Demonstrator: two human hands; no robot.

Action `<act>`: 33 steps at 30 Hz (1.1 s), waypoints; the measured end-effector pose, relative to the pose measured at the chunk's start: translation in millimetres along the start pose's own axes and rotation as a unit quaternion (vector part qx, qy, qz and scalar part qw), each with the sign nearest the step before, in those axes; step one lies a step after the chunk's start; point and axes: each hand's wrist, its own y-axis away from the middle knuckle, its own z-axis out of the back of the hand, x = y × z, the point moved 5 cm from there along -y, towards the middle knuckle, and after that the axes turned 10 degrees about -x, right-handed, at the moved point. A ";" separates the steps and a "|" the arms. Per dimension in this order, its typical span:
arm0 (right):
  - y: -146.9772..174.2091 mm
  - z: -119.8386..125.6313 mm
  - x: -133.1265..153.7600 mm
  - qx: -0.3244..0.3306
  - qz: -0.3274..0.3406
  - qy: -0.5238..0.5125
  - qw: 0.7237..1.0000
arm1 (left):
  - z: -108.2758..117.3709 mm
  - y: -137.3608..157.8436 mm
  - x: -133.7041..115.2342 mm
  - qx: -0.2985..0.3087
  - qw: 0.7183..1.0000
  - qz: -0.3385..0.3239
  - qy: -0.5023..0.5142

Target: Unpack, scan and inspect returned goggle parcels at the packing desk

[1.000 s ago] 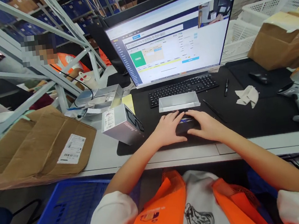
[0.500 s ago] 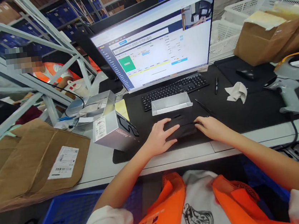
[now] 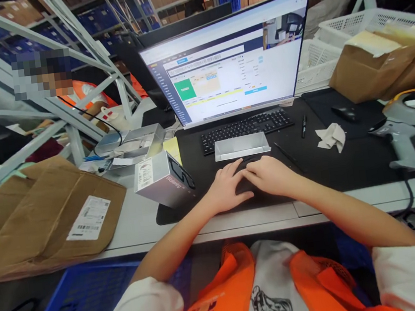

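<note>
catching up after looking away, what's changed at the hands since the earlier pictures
The right hand, half a second ago at the right end of the black item, has moved left to meet the left hand over it; its grip is hidden. The blue patch seen between the hands at first no longer shows. The left hand stays at the item's left; the silver tray, printed box and scanner stay put.

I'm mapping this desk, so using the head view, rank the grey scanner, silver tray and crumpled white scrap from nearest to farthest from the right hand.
1. Silver tray, just beyond the right hand, slightly left.
2. Crumpled white scrap, to the right.
3. Grey scanner, farther right.
</note>
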 end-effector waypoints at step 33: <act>71.1 -27.9 -66.0 -0.105 -0.028 -0.155 0.982 | -16.8 -47.0 -45.2 -0.065 0.992 0.012 0.110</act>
